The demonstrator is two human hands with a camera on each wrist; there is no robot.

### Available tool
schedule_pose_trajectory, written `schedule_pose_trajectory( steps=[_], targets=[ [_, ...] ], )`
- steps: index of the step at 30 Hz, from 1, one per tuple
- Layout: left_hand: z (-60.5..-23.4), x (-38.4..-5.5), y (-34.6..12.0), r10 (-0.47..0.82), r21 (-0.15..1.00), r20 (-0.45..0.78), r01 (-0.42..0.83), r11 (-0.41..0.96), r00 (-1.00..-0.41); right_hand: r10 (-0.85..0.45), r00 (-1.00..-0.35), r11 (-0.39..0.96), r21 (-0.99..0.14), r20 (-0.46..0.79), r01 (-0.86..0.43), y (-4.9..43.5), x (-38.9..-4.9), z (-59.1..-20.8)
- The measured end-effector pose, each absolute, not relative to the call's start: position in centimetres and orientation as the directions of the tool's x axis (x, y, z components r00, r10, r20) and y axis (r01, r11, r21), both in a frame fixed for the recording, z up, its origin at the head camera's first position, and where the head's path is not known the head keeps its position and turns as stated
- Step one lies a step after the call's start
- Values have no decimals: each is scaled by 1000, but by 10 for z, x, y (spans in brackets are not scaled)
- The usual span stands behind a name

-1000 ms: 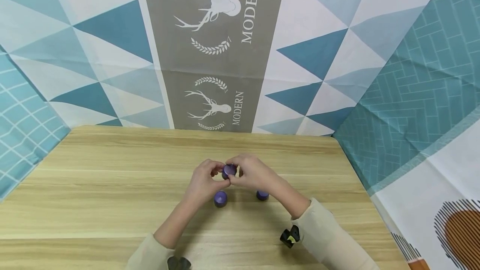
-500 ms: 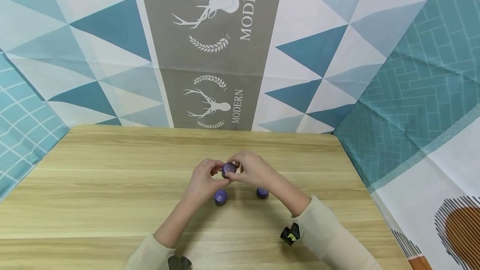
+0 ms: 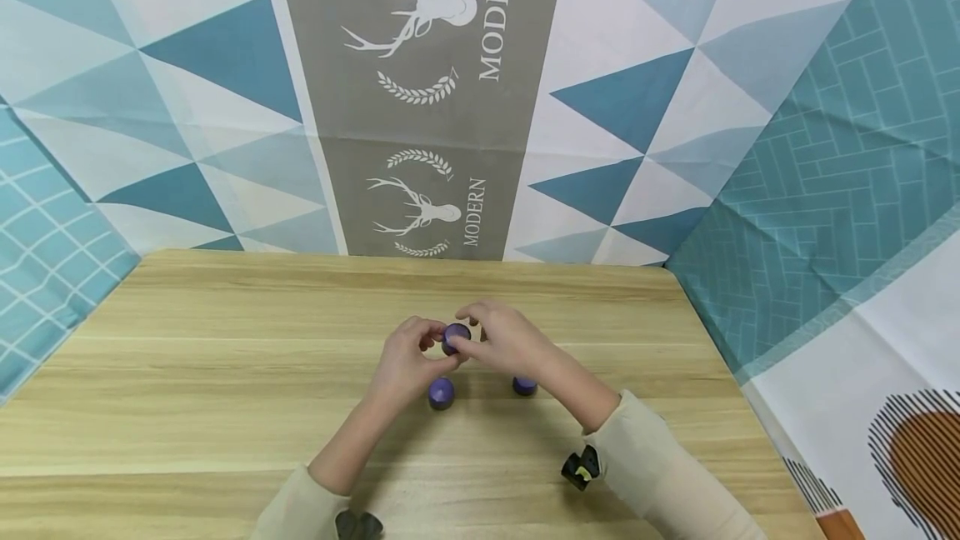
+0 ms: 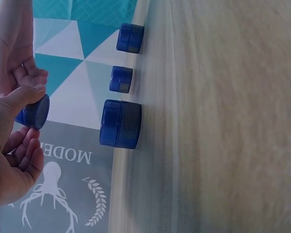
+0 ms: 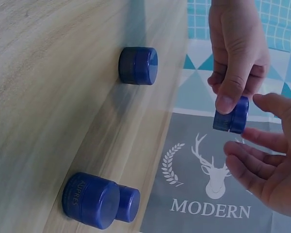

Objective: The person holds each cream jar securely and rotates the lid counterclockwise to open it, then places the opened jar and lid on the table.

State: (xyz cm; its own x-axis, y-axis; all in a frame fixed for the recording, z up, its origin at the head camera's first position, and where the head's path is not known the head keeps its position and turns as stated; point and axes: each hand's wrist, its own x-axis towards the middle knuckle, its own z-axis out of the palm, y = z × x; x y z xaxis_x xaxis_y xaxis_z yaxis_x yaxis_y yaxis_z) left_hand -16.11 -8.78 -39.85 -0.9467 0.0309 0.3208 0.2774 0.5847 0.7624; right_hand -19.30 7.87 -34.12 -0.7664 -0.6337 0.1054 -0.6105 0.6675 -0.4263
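Observation:
My left hand (image 3: 408, 361) grips a small blue-purple cosmetic jar (image 5: 231, 119) between thumb and fingers, above the table. The jar is tilted, its lid side facing my right hand (image 5: 276, 150) in the right wrist view. That hand's fingers are spread around the lid, its thumb overlapping the jar in the head view. On the table stand a large jar (image 4: 120, 124) lettered AUPRES, a small jar (image 4: 121, 79) and another jar (image 4: 130, 38), all blue. From the head view, two show: one jar (image 3: 441, 392) below the left hand and one (image 3: 524, 386) under the right forearm.
The wood-grain table (image 3: 225, 407) ends at a patterned cloth backdrop (image 3: 420, 148) with deer prints. Cloth also hangs at the left and right sides. Black wrist cameras sit at both cuffs, the right camera (image 3: 581, 469) low over the table.
My right index finger has lifted away from the jar, and the right fingers have spread. The left hand keeps its grip, with the jar shifted slightly up and left.

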Motion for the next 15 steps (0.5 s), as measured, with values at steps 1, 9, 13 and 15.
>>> schedule_pose_trajectory(
  steps=[1,9,13,15],
  targets=[
    [-399,-161,-88,29,763,318,274,585,-948,-626,-771,673,-420,115,-609,78,-193,-341],
    [-401,-161,-90,20,764,310,261,590,-951,-704,-697,618,-369,132,-694,76,-194,-342],
    [-402,-160,-90,17,763,313,262,591,-950,-684,-721,638,-392,107,-663,76,-193,-341],
    [-401,-159,-90,15,762,315,262,592,-949,-655,-749,658,-409,103,-632,75,-193,-341]
  ],
)
